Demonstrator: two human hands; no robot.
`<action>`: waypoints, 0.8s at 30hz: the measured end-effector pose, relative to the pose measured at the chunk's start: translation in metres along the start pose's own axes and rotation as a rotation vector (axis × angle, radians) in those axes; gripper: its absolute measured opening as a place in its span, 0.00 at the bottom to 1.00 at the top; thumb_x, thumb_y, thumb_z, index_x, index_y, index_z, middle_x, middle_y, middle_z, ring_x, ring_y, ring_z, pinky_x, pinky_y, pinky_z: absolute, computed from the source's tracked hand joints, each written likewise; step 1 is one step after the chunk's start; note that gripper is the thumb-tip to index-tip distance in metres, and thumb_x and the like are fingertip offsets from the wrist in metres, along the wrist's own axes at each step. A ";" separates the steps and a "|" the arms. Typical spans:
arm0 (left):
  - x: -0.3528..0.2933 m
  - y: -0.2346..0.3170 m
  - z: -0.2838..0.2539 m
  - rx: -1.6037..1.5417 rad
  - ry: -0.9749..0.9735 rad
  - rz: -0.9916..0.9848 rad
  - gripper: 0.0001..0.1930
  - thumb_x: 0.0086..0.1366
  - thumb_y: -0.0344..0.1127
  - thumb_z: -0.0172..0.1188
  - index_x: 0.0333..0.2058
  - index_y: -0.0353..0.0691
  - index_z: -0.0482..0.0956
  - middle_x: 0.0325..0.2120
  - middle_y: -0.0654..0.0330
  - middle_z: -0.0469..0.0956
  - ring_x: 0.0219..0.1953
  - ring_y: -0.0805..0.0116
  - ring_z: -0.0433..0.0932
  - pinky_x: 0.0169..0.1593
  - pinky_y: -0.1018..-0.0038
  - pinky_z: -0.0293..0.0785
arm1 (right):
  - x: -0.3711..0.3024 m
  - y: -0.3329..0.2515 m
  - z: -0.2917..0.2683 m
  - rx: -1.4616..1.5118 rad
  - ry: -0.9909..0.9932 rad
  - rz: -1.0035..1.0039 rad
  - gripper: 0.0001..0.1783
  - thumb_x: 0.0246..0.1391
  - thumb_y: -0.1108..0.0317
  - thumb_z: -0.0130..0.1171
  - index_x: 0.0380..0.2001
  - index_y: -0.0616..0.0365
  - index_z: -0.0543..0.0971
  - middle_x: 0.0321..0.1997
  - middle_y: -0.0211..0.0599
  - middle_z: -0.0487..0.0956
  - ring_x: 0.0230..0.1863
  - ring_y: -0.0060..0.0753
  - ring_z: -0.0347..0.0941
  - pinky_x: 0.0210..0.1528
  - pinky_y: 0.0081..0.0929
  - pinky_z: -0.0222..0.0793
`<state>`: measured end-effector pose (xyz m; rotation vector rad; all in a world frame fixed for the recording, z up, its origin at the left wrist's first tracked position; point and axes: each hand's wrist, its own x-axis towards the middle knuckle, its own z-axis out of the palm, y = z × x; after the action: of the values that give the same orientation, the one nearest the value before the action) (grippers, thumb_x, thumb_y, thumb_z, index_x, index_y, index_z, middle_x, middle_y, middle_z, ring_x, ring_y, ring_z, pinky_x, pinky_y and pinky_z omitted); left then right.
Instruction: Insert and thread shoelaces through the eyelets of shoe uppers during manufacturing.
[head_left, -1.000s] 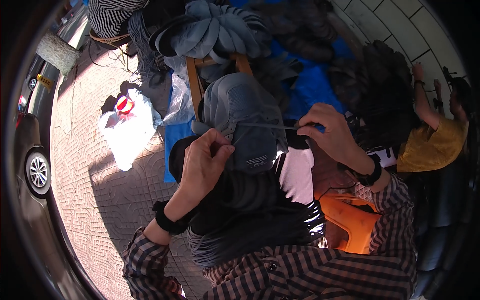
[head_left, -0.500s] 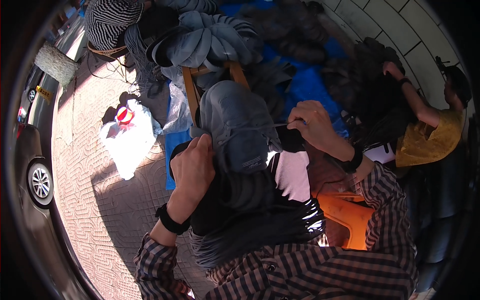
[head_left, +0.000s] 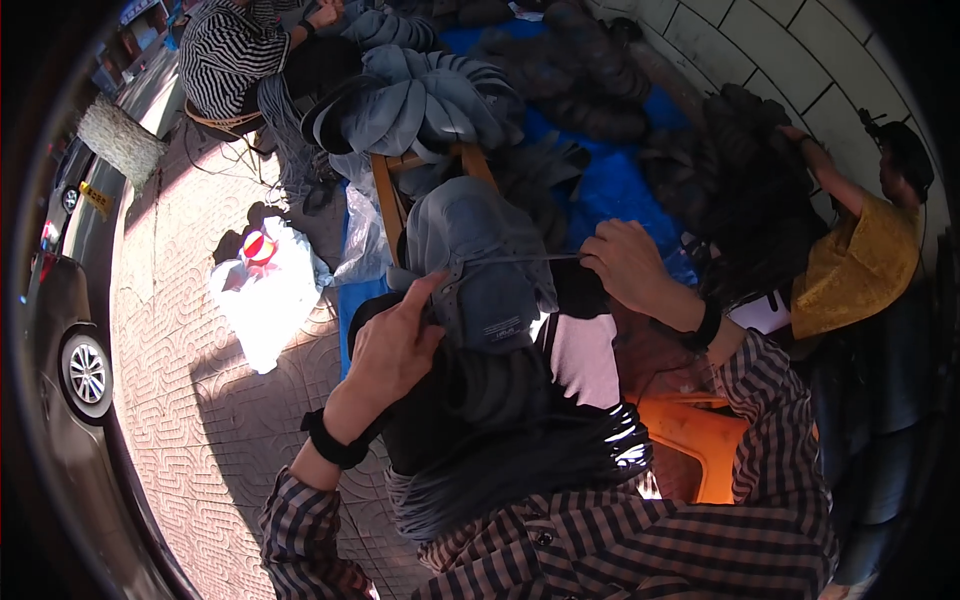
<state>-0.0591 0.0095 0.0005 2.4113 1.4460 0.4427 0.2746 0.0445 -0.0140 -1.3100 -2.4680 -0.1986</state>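
Note:
A grey shoe upper [head_left: 500, 305] lies in front of me, on a pile of similar grey pieces [head_left: 470, 212]. My left hand [head_left: 390, 345] is at its left edge, index finger stretched onto the fabric and thumb bent lower down. The other fingers curl and are partly hidden. My right hand [head_left: 632, 262] pinches one end of a thin grey shoelace [head_left: 535, 258], which runs taut across the upper from its left side. A bundle of dark laces [head_left: 520, 445] hangs over my lap.
Beyond the pile stands a wooden stool frame [head_left: 385, 195] with a heap of grey uppers [head_left: 430, 100]. A blue sheet [head_left: 620, 185] lies behind. White plastic bag [head_left: 262, 310] on the left pavement; orange stool [head_left: 700, 440] at right. Co-workers sit at right [head_left: 865, 250] and far left [head_left: 235, 60].
My left index finger has stretched out over the upper's edge, and that hand sits slightly lower. My right hand has moved slightly down and right, still pulling the lace. The view has shifted slightly.

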 end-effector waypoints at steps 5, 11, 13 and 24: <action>-0.078 -0.089 -0.038 -1.214 -0.023 -0.504 0.15 0.66 0.31 0.54 0.51 0.38 0.74 0.19 0.68 0.66 0.20 0.82 0.62 0.23 0.82 0.59 | -0.038 0.082 -0.002 -0.150 -0.204 0.479 0.09 0.55 0.61 0.57 0.31 0.54 0.81 0.31 0.42 0.81 0.37 0.46 0.78 0.39 0.38 0.70; -0.275 -0.250 -0.013 -2.229 0.579 -0.210 0.12 0.72 0.34 0.46 0.49 0.35 0.73 0.28 0.61 0.71 0.17 0.78 0.58 0.20 0.82 0.56 | -0.113 0.185 -0.001 0.164 -0.148 1.123 0.10 0.54 0.65 0.55 0.32 0.58 0.81 0.30 0.41 0.83 0.32 0.34 0.81 0.33 0.30 0.76; -0.308 -0.273 0.002 -2.320 0.797 -0.328 0.12 0.72 0.32 0.46 0.49 0.34 0.72 0.34 0.57 0.75 0.22 0.77 0.65 0.25 0.81 0.63 | -0.137 0.198 -0.004 0.449 0.101 1.328 0.09 0.54 0.69 0.54 0.33 0.62 0.81 0.30 0.41 0.83 0.30 0.28 0.80 0.28 0.25 0.76; -0.294 -0.324 -0.005 -1.316 0.971 -0.776 0.18 0.67 0.36 0.57 0.54 0.40 0.75 0.43 0.63 0.78 0.39 0.76 0.76 0.41 0.78 0.74 | -0.145 0.257 0.000 1.589 0.705 1.331 0.07 0.60 0.71 0.55 0.39 0.64 0.76 0.39 0.36 0.80 0.22 0.18 0.69 0.26 0.14 0.70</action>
<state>-0.4505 -0.1046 -0.1569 0.5017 1.4277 1.7278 0.5613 0.0771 -0.0751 -1.2462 -0.3291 1.1029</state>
